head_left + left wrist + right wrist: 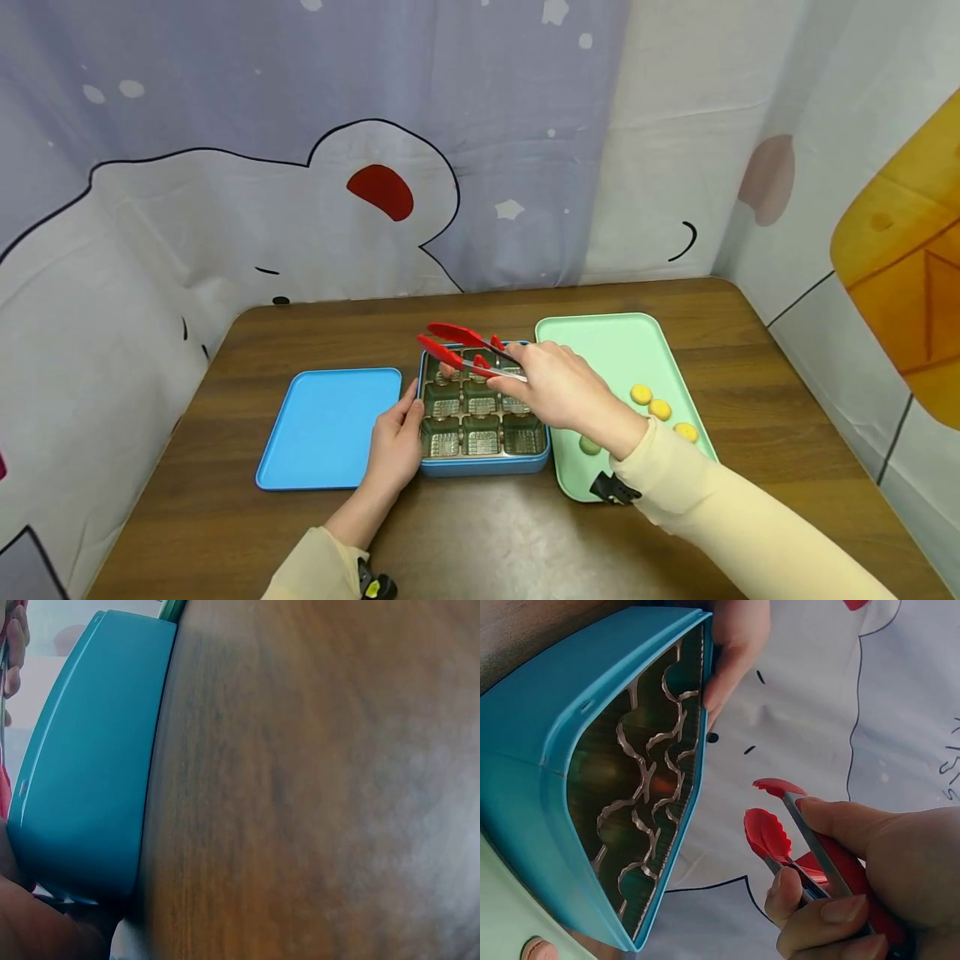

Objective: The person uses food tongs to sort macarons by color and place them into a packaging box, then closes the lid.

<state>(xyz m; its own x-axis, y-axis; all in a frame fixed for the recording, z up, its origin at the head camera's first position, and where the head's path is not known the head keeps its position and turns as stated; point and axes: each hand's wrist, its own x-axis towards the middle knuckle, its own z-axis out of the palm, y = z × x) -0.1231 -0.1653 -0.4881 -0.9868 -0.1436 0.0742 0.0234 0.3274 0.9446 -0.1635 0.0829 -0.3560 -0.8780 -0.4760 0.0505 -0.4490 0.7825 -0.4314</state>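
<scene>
My right hand [566, 387] holds red-tipped tongs [457, 336] over a blue box [483, 468]. The tongs' tips stand apart, and nothing shows between them in the right wrist view. Inside the box sits a sectioned insert [480, 406] with several square compartments. A small pinkish piece [447, 369] lies in a far-left compartment, partly covered by the tongs. Against the box's left wall, my left hand [396, 442] rests with its fingers fairly straight. The left wrist view shows the box's side wall [97, 750] close up, with part of that hand at the lower left.
To the right, a pale green tray [600, 342] bears three yellow round pieces [660, 409], a green one [589, 446], and a pinkish one [538, 951] near its edge. A flat blue lid [330, 429] lies left of the box on the wooden table [480, 533].
</scene>
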